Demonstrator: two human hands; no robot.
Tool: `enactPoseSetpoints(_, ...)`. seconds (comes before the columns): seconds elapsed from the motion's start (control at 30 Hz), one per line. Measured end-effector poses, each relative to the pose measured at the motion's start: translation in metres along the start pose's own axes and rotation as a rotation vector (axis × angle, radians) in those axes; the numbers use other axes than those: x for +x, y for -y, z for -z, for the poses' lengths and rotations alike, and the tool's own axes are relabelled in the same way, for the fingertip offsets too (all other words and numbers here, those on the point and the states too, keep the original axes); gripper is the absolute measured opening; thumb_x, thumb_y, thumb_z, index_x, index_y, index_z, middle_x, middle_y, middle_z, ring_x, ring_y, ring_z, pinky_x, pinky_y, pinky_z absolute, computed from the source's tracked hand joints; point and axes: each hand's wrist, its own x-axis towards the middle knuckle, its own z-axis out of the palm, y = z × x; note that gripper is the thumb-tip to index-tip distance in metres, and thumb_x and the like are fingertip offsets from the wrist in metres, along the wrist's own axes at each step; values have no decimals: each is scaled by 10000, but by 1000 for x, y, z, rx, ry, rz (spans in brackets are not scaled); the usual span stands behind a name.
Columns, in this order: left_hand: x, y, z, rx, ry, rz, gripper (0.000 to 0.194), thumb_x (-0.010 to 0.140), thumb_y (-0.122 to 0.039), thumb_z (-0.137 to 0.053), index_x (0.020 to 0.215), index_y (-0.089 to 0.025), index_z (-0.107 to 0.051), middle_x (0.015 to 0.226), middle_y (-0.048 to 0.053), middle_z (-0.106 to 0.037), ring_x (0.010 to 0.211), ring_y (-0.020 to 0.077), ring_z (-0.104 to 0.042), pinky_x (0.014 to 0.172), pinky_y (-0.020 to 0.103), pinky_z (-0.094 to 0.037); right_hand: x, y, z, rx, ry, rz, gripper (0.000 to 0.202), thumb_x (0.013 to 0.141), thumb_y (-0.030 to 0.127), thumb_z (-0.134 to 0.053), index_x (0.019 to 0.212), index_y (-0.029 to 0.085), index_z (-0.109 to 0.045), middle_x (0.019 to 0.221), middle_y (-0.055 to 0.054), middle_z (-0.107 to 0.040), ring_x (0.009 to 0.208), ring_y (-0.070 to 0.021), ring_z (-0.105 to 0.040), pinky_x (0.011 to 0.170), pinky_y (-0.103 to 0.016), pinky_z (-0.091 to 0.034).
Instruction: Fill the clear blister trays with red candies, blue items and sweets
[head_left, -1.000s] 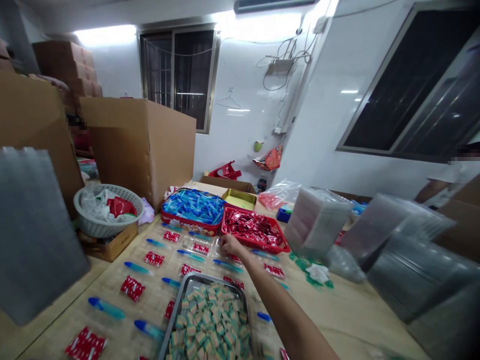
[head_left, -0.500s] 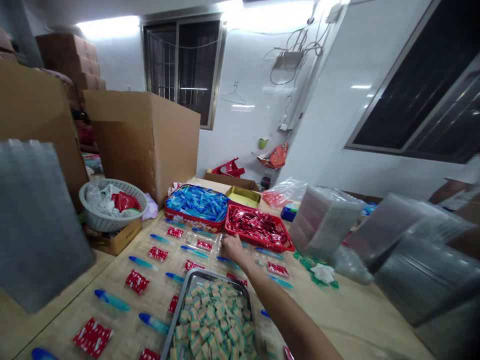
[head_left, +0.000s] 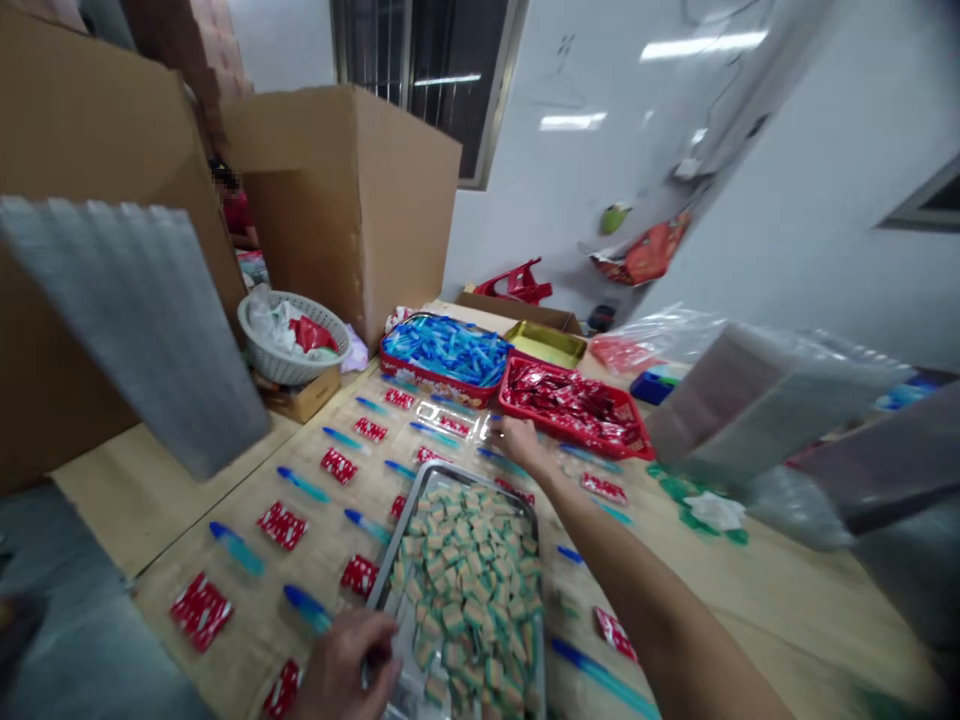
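My left hand (head_left: 349,662) is at the bottom, over the left rim of a metal tray (head_left: 541,600) of small striped pieces (head_left: 469,560). Its fingers are curled, with a gap between thumb and forefinger and nothing visible in it. Farther back, my right hand (head_left: 516,438) is pinched closed at a clear plastic package (head_left: 484,428), near the front edge of a red basket (head_left: 630,450) of red packets (head_left: 574,400). What its fingertips hold is hidden. Blue pens (head_left: 300,484) and red spotted packets (head_left: 282,525) lie in rows on the table around the tray.
Behind the rows stand a tin of blue pens (head_left: 450,350) and a gold tin (head_left: 544,345). To the left are a white basket (head_left: 292,365), cardboard boxes (head_left: 409,200) and stacked plastic sheets (head_left: 165,330). More clear plastic stacks (head_left: 742,400) stand right. A person in red (head_left: 238,215) is partly visible.
The view has tilted down and turned left. My left hand has come into view at the metal tray. My right hand remains near the red basket, beside the clear package.
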Motion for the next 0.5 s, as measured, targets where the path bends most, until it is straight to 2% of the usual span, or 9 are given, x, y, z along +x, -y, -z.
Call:
enactPoseSetpoints(0.1,-2,-4,9,7,-60,-6,163,773,-195,-505,862,-187,-641,861,58,-678,815,196,-615,755,291,-468,-19,5,6,88,-22,25,214,821,161,-506,895,126,-704,964,-144,-695,877,-232,-618,766,-303,-351)
enactPoseSetpoints(0.17,-2,-10,12,28,-67,-18,152,774,-181,-493,844,-185,-628,855,58,-667,818,194,-603,759,293,-454,-43,12,11,148,-31,47,232,839,180,-495,942,126,-695,982,-129,-690,854,-215,-619,758,-290,-379)
enactPoseSetpoints(0.27,2,-19,9,100,-16,-71,124,772,-168,-492,791,-180,-614,828,56,-647,826,197,-585,764,298,-436,-96,31,20,253,-18,113,212,838,203,-510,944,157,-687,937,-76,-697,811,-179,-618,731,-256,-420)
enactPoseSetpoints(0.4,11,-24,-8,229,9,-118,127,784,-174,-486,765,-176,-612,848,64,-637,873,217,-564,804,325,-421,-181,69,32,507,40,282,107,785,199,-591,851,179,-672,822,-35,-683,762,-169,-603,701,-259,-432)
enactPoseSetpoints(0.5,14,-26,-20,294,-6,-147,124,768,-153,-494,795,-171,-613,890,70,-632,925,225,-549,859,340,-410,-231,98,36,475,108,371,76,772,152,-602,799,193,-660,784,-13,-656,790,-171,-584,762,-294,-390)
